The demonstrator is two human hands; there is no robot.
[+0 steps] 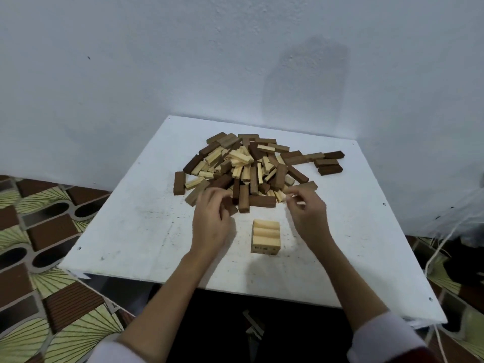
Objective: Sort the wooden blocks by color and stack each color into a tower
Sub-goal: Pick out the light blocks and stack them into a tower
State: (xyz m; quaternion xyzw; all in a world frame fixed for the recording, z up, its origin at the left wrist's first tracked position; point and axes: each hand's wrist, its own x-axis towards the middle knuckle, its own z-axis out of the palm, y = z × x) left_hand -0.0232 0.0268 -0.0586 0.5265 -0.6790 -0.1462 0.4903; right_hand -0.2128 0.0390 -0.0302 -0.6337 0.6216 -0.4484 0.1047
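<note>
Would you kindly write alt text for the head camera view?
A person's left hand and right hand reach into a jumbled pile of light and dark wooden blocks on a white square table. A short light-wood block tower stands between the hands.

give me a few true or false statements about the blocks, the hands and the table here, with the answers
1. A small stack of light blocks stands on the white table, apart from the mixed pile. True.
2. The pile holds only dark blocks. False: light and dark blocks are mixed in it.
3. Both hands reach to the near edge of the pile. True: the left hand and the right hand are both there.
4. The light stack sits to the left of the left hand. False: it stands between the two hands.
5. A few dark blocks lie at the pile's right side. True.
</note>
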